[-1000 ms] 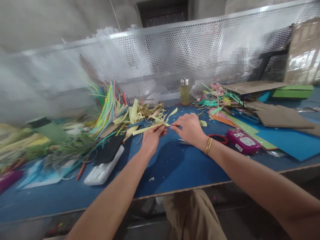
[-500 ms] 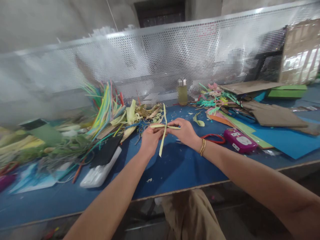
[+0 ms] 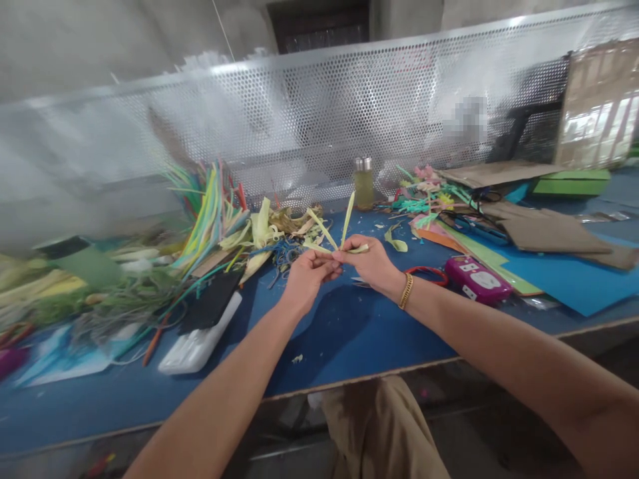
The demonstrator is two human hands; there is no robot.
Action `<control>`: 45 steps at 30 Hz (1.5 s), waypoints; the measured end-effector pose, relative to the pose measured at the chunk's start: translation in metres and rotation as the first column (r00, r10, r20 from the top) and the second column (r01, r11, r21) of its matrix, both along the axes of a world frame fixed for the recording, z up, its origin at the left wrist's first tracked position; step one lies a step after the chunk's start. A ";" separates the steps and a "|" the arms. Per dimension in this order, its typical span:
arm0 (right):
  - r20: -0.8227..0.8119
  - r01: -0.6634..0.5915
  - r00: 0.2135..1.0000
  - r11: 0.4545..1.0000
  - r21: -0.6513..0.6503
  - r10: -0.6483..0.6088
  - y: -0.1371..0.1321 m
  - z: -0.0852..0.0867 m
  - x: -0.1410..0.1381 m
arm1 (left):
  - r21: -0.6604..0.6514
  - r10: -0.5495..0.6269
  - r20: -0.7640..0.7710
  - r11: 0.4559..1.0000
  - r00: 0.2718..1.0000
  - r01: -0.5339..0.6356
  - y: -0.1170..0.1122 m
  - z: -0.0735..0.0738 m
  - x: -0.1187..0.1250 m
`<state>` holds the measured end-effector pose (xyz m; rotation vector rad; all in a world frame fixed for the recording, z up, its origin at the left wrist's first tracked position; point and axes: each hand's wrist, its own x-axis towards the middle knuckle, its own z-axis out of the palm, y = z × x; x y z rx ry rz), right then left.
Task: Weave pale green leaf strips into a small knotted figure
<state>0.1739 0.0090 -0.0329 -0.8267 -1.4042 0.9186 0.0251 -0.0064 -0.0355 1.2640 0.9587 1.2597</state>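
Pale yellow-green husk strips [image 3: 348, 221] meet in a small bunch between my hands, above the blue table. Two ends stick up and apart; others lie out to the left and right. My left hand [image 3: 310, 271] is closed, thumb and fingers pinching at the join from the left. From the other side my right hand [image 3: 367, 258], with a gold bracelet at its wrist, pinches the same join. The fingertips of both hands meet there and hide how the strips cross. Behind them lies a heap of dry corn husks [image 3: 260, 229].
A white box with a black pad [image 3: 210, 303] lies left, near bundled coloured pipe cleaners [image 3: 207, 216]. Rightward are a purple power socket [image 3: 478, 279], red-handled scissors [image 3: 432, 274], blue paper [image 3: 582, 279] and cardboard [image 3: 554, 229]. A lidded jar [image 3: 364, 186] stands behind, before a perforated metal screen [image 3: 344, 100].
The strip that crossed vertically has been folded: its lower end no longer hangs down, and two ends now point up. Both hands have come closer together at the join.
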 end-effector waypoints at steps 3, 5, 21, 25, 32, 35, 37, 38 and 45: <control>0.088 0.057 0.994 0.998 0.011 -0.058 0.002 -0.003 0.001 | -0.013 -0.015 0.012 1.000 1.000 0.015 -0.001 0.001 0.000; 0.157 0.036 0.987 0.999 -0.004 -0.035 0.002 -0.003 0.001 | -0.021 -0.009 0.029 1.000 1.000 0.010 -0.001 0.001 0.000; -0.089 -0.153 0.987 0.941 -0.301 0.132 0.015 0.002 0.018 | -0.167 -0.126 0.179 0.974 0.976 0.157 0.001 0.004 -0.005; -0.072 -0.145 0.989 0.970 -0.197 0.133 0.014 0.002 0.016 | -0.236 -0.169 0.209 0.947 0.963 0.217 0.001 0.004 -0.005; -0.026 -0.189 0.982 0.969 -0.158 0.187 0.010 0.003 0.011 | -0.308 -0.198 0.154 0.921 0.968 0.237 0.003 0.002 -0.003; -0.009 -0.108 0.994 0.985 -0.132 0.108 0.012 0.000 0.009 | -0.330 -0.182 0.130 0.919 0.975 0.216 0.003 0.003 -0.001; -0.027 -0.072 0.997 0.988 -0.139 0.069 0.015 -0.003 0.009 | -0.336 -0.157 0.122 0.922 0.980 0.190 0.002 0.004 0.001; -0.036 -0.060 0.998 0.987 -0.149 0.055 0.016 -0.005 0.009 | -0.337 -0.152 0.112 0.924 0.982 0.182 0.002 0.005 0.003; -0.022 0.004 1.000 0.988 -0.155 -0.007 0.020 -0.007 0.012 | -0.286 -0.177 0.045 0.941 0.983 0.183 -0.005 0.005 0.008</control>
